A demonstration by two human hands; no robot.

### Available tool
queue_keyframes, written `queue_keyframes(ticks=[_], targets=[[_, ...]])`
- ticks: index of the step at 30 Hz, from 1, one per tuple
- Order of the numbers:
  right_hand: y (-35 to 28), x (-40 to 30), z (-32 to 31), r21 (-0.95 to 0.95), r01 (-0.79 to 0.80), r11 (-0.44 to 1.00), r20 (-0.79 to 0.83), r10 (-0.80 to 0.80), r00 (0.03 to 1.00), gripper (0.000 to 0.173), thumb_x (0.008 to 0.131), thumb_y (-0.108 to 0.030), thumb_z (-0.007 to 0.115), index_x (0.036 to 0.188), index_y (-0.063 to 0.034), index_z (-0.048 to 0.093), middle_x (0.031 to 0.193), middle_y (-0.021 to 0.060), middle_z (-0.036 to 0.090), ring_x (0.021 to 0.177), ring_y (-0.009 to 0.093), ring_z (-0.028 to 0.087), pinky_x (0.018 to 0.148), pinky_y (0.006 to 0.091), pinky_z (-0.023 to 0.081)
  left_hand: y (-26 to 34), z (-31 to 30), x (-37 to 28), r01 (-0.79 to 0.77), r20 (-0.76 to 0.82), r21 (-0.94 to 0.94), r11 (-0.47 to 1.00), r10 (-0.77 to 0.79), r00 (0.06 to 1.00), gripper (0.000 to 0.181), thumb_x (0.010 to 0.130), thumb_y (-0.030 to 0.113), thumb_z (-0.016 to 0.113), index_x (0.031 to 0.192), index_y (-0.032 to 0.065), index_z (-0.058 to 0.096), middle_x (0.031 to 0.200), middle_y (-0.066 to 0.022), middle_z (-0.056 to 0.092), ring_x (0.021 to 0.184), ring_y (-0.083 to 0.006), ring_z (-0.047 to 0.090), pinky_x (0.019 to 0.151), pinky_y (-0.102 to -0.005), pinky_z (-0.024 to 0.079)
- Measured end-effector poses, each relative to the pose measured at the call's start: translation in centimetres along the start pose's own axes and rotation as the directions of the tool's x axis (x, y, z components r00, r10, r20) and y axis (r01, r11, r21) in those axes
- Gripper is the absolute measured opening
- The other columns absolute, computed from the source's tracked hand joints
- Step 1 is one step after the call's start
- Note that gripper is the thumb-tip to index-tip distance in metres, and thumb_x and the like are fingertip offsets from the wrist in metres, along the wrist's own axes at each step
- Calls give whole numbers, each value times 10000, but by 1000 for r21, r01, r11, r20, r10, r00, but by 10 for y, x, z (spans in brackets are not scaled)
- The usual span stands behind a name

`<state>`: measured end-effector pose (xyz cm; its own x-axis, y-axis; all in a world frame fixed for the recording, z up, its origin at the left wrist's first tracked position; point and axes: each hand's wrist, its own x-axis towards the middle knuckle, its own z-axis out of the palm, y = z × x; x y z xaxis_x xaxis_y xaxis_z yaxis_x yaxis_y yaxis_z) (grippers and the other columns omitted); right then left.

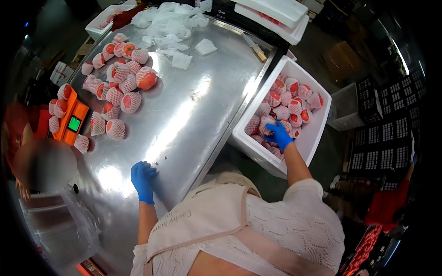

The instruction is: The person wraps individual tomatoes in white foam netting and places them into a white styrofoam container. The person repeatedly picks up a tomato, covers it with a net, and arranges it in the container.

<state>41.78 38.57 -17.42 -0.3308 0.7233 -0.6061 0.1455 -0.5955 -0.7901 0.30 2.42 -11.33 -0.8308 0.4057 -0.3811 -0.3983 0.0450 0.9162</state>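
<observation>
My right hand (279, 134), in a blue glove, reaches into a white foam box (238, 129) at the table's right side. Its fingers rest on a tomato in a pink foam net (268, 125), among many netted tomatoes; whether they grip it, I cannot tell. My left hand (143, 180), gloved in blue too, is over the metal table (179, 127) near its front edge, fingers curled and no object visible in them. Small dark bits (157, 163) lie beside its fingertips. More netted tomatoes (117, 95) are grouped on the table's left part.
An orange scale (70, 119) with netted tomatoes stands at the left edge, a co-worker beside it. Empty foam nets (172, 24) are heaped at the far end, near a wooden-handled knife (255, 48). Stacked dark crates (383, 138) and another person (386, 207) are at the right.
</observation>
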Motion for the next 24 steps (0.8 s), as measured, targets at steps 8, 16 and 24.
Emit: queue_keyframes(ticks=[8, 16, 24], targets=[[-100, -66, 124, 592, -55, 804, 420, -249, 873, 469, 949, -415, 461, 1279, -82, 482, 1131, 105, 606, 938, 254, 596, 737, 380, 495, 18, 24, -12, -4, 150, 86, 996, -9, 989, 156, 921, 176, 564, 1022, 57, 560, 898, -75, 629, 716, -167, 622, 628, -280, 513], [-79, -129, 332, 87, 295, 952, 669, -275, 690, 437, 959, -264, 515, 1337, -53, 458, 1073, 57, 606, 768, 109, 585, 596, 220, 468, 83, 80, -59, -511, 493, 95, 854, 406, 769, 780, 796, 46, 686, 1443, 114, 255, 1396, -116, 344, 1175, -241, 485, 937, -346, 477], [-90, -124, 390, -151, 520, 841, 722, -266, 638, 300, 985, -265, 454, 1072, -47, 642, 715, 35, 611, 468, 29, 378, 436, 174, 290, 85, 10, -52, -54, 350, -461, 886, 237, 906, 615, 875, 196, 605, 1409, 98, 318, 1298, -144, 467, 1142, -271, 529, 887, -396, 510]])
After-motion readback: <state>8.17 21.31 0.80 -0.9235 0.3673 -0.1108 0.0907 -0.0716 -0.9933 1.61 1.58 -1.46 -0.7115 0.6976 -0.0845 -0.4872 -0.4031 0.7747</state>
